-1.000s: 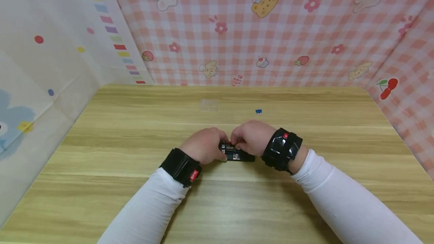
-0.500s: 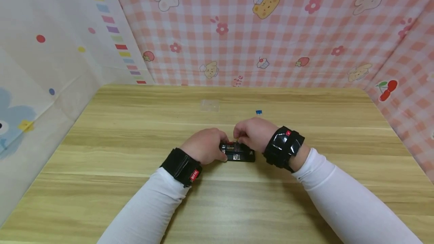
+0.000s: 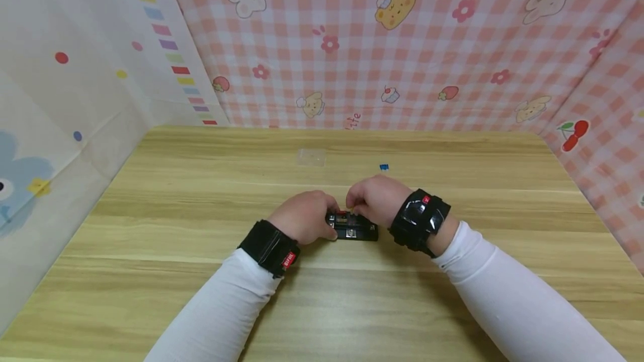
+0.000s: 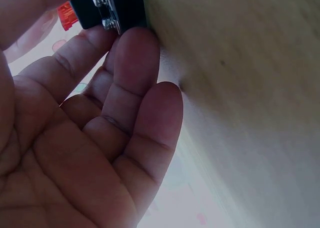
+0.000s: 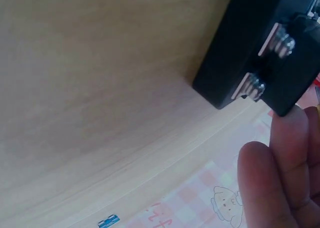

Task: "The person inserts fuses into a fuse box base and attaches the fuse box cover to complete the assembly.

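Observation:
A black fuse block [image 3: 356, 233] with metal screw terminals lies on the table. My left hand [image 3: 304, 218] grips its left end, thumb in front and fingers behind. A red fuse [image 3: 341, 212] stands in the block; in the left wrist view this red fuse [image 4: 67, 15] shows at the block's top. Over the block's middle, my right hand [image 3: 376, 200] pinches a small yellow fuse [image 3: 352, 210] between thumb and forefinger. The yellow fuse is mostly hidden by the fingers. In the right wrist view, a fingertip [image 5: 291, 123] touches the black block's end.
Behind the right hand, a blue fuse [image 3: 384, 167] lies on the wooden table [image 3: 322, 306]. A thin clear plastic cover [image 3: 312, 157] lies farther back on the left. A pink checked cloth [image 3: 432, 43] hangs behind the table.
The right hand has shifted slightly right and away along the block, uncovering more of it and the yellow fuse. The left hand and block have stayed in place.

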Motion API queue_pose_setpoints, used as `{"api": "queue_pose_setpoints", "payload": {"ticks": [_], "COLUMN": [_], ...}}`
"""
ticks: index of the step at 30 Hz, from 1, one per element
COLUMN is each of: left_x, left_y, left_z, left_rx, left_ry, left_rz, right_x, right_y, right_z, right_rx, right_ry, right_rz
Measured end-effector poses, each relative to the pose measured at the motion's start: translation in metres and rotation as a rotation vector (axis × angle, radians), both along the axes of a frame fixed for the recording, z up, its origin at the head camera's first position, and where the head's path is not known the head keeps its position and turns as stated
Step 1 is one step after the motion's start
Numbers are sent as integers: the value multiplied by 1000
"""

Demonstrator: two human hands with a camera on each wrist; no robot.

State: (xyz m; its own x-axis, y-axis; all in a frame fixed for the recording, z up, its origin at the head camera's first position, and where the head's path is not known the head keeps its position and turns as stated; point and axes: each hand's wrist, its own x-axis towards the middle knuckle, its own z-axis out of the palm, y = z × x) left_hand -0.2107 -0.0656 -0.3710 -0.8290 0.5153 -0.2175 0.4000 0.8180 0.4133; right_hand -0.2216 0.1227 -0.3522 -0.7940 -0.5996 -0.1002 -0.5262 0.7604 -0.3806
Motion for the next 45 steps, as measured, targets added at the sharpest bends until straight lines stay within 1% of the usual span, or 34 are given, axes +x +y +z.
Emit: {"api": "queue_pose_setpoints", "payload": {"ticks": [4, 10, 16, 21, 28, 36, 42, 45], "left_x": [0, 1, 1, 1, 1, 2, 2, 2], "left_y": [0, 0, -1, -1, -2, -1, 1, 0], "left_z": [1, 1, 1, 0, 1, 1, 3, 3], "left_rx": [-11, -8, -2, -3, -1, -2, -7, -5], "left_ry": [2, -8, -15, -12, -15, -28, -23, -13], "left_rz": [-3, 9, 17, 19, 21, 24, 23, 22], "right_x": [0, 0, 1, 1, 4, 6, 11, 10], "right_y": [1, 2, 1, 0, -4, -6, -6, -6], "right_z": [1, 3, 2, 3, 3, 1, 2, 2], "right_rx": [-5, -10, 22, 46, 90, 111, 107, 111], "right_ry": [-2, -18, -72, -63, -36, -44, -37, -53], "right_rz": [13, 29, 50, 68, 34, -11, -2, 1]}}
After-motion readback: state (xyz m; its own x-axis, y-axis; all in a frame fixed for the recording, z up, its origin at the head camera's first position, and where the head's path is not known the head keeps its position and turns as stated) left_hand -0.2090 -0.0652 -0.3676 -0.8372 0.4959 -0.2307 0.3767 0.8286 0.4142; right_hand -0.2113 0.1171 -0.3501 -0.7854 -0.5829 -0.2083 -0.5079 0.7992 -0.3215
